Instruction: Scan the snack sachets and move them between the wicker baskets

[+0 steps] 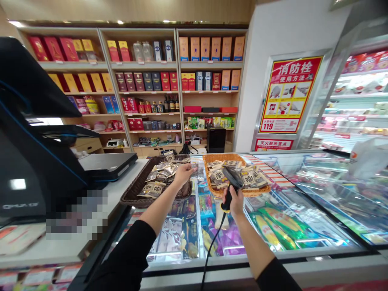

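My right hand (233, 201) grips a black barcode scanner (232, 180) by its handle, with its cable hanging down toward me. The scanner's head points toward the orange wicker basket (212, 186) full of small snack packets. My left hand (182, 173) reaches forward over the dark brown basket (133, 193) and pinches a small snack packet (193, 166) between fingers and thumb. Both baskets rest on the glass lid of a chest freezer (306, 194).
A black cash register with screen (33, 133) stands on the counter at left. Shelves of boxed and bottled goods (145, 85) line the back wall. A red fire hydrant poster (289, 95) hangs at right beside an open chilled cabinet (357, 93).
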